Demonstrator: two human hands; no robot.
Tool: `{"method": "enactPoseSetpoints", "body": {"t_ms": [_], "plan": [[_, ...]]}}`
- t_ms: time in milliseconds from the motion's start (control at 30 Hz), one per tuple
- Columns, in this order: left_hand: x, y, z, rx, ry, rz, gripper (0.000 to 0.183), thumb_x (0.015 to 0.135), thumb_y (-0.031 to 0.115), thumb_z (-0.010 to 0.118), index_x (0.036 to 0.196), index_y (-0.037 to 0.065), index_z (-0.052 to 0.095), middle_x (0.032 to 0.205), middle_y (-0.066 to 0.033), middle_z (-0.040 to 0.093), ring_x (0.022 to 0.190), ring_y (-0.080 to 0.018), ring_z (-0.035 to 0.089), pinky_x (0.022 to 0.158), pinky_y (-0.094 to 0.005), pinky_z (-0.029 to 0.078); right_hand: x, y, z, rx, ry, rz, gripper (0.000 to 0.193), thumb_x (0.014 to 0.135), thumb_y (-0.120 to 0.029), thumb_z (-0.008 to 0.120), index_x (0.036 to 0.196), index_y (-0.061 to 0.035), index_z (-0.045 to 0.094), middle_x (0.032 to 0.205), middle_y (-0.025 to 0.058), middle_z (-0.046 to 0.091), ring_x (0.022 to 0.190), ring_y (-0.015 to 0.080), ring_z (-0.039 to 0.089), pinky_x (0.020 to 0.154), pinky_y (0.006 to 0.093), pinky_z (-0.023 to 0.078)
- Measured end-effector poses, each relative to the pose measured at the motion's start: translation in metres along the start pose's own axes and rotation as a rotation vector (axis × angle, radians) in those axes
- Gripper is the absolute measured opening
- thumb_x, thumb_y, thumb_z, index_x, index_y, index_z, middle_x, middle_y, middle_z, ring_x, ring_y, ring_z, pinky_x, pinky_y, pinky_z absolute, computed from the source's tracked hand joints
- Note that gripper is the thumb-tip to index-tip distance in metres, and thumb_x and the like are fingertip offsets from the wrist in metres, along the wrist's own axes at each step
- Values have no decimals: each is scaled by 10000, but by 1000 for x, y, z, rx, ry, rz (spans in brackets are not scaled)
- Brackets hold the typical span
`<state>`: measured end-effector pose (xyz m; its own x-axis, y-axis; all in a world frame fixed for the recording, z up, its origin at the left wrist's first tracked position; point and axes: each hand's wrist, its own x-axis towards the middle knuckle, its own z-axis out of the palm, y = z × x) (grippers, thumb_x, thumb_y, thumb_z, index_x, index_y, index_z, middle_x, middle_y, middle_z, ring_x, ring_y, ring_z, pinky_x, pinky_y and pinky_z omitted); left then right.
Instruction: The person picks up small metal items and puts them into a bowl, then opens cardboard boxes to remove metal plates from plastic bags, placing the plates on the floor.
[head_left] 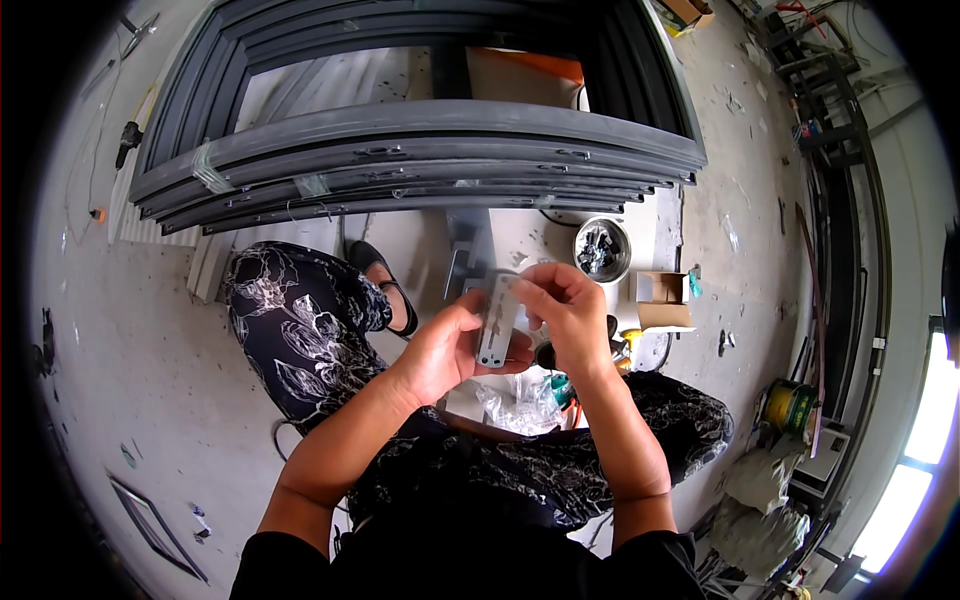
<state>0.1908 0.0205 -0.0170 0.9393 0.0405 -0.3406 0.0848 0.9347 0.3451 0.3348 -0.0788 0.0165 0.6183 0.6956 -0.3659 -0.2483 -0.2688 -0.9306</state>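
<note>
A narrow flat metal plate, silver-grey with small holes at its near end, is held above my lap. My left hand supports it from the left, thumb along its edge and fingers curled beneath. My right hand closes over the plate's upper right side with thumb and forefinger. Whether a small piece sits between those right fingertips is hidden. Just beyond the hands lies a grey metal bracket-like piece, partly covered by them.
Stacked dark grey window frames stand ahead. A round metal bowl holds small dark parts, with an open cardboard box to its right. Clear plastic bags and a yellow-handled tool lie close to my lap. Long metal profiles line the right wall.
</note>
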Motion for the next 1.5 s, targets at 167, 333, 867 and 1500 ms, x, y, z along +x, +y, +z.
{"method": "enactPoseSetpoints", "body": {"t_ms": [167,333,867,1500], "plan": [[1,0,1,1,11,-5,496,908,236,392,1367,58,332,1208,-198,561,1028,-362,635,958,-512,492,-2,1,2,-56,20,-17,116,867,-77,670,922,24,655,722,2,609,574,50,496,516,197,417],[1,0,1,9,20,-6,507,905,236,404,1372,54,325,1196,-194,564,1020,-361,640,954,-514,498,1,3,0,-33,-2,-31,124,869,-83,670,924,26,651,729,3,617,584,51,507,520,201,425],[0,-2,2,189,-7,25,713,849,-40,504,1461,103,169,1187,-163,570,1097,-293,606,986,-519,484,-6,10,16,-329,296,-523,341,831,-92,731,1128,12,599,1017,87,637,793,128,618,655,249,520],[-5,-15,-16,518,-134,36,610,914,-4,498,1438,93,202,1091,-107,578,848,-138,537,772,-294,469,-12,23,-10,-41,-125,-94,239,876,-85,671,1084,26,634,937,62,661,835,101,607,747,252,508]]}}
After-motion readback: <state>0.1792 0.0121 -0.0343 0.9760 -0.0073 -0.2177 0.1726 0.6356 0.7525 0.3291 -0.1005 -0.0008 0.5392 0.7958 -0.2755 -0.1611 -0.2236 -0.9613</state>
